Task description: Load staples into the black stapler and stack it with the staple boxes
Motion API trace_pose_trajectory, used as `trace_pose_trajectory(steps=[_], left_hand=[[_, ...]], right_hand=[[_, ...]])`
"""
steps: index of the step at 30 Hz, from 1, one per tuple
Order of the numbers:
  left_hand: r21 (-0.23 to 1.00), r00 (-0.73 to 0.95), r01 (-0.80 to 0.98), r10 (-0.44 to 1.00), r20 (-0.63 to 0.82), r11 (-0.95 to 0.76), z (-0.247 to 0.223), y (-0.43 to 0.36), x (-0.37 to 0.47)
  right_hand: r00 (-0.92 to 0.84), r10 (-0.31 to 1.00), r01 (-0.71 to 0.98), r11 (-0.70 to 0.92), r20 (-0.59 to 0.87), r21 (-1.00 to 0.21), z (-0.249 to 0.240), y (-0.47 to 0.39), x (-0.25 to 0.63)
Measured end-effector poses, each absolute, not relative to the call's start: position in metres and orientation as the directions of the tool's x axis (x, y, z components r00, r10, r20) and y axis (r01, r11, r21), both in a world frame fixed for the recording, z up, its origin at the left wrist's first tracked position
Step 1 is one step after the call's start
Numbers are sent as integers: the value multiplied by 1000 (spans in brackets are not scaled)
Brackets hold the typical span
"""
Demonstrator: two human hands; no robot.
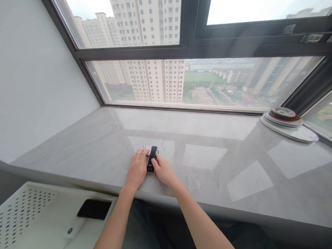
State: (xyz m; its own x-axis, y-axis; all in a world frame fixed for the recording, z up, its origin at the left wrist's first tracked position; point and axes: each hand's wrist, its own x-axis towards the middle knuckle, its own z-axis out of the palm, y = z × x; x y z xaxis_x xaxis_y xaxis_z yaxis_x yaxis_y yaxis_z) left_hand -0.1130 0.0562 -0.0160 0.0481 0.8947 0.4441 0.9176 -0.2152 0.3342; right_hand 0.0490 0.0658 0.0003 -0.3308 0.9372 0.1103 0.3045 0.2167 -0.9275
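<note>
A small black stapler [152,158] lies lengthwise on the grey stone sill, its narrow ends pointing toward and away from me. My right hand [163,169] grips its right side, thumb on top and fingers partly hidden behind it. Left of the stapler, a small sheet of paper [144,147] with red print shows under my left hand [138,166]. That hand lies flat with its fingers stretched forward, its inner edge close against the stapler. Most of the sheet is covered, and I cannot tell whether its edge is inside the stapler's jaw.
A stack of plates or lids [289,133] stands at the far right corner by the window frame [182,55]. Below the sill's front edge, at lower left, a white perforated tray [52,211] holds a black phone-like slab [94,208]. A white wall [33,78] rises at left.
</note>
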Motion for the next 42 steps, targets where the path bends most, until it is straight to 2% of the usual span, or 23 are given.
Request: trace_pose_trajectory(steps=[8, 13, 16, 19, 22, 25, 27, 30, 33, 36, 42], left_hand=[[327, 103, 907, 893, 438, -265, -22, 58, -114], [356, 14, 920, 922, 387, -163, -26, 56, -109], [396, -20, 908, 927, 374, -140, -25, 56, -109], [468, -90, 876, 914, 396, -117, -17, 53, -111], [519, -170, 846, 861, 479, -122, -5, 43, -102], [519, -159, 833, 815, 557, -192, 6, 26, -70], [499, 3, 808, 849, 529, -313, 8, 16, -40], [448, 285, 771, 874, 393, -453, 3, 11, 4], [366, 349, 810, 878, 327, -458, -10, 14, 29], [316, 366, 833, 881, 300, -454, -21, 18, 33], [327, 365, 829, 882, 299, -454, -22, 17, 30]], right_hand=[[-260, 955, 337, 229, 144, -913, -13, 64, 45], [-259, 954, 311, 233, 153, -922, -11, 63, 45], [-225, 970, 260, 147, 88, -954, -12, 61, 49], [-132, 991, 184, 33, 9, -982, -15, 54, 73], [2, 998, 236, 60, 63, -970, -19, 42, 125], [71, 976, 484, 148, 207, -863, -22, 29, 189], [19, 962, 692, 183, 272, -698, -25, 22, 224], [-86, 962, 892, 190, 258, -411, -31, 14, 248], [-107, 972, 962, 154, 208, -225, -37, 8, 246], [-93, 974, 978, 128, 206, -162, -40, 5, 237], [-90, 972, 980, 125, 215, -155, -39, 5, 237]])
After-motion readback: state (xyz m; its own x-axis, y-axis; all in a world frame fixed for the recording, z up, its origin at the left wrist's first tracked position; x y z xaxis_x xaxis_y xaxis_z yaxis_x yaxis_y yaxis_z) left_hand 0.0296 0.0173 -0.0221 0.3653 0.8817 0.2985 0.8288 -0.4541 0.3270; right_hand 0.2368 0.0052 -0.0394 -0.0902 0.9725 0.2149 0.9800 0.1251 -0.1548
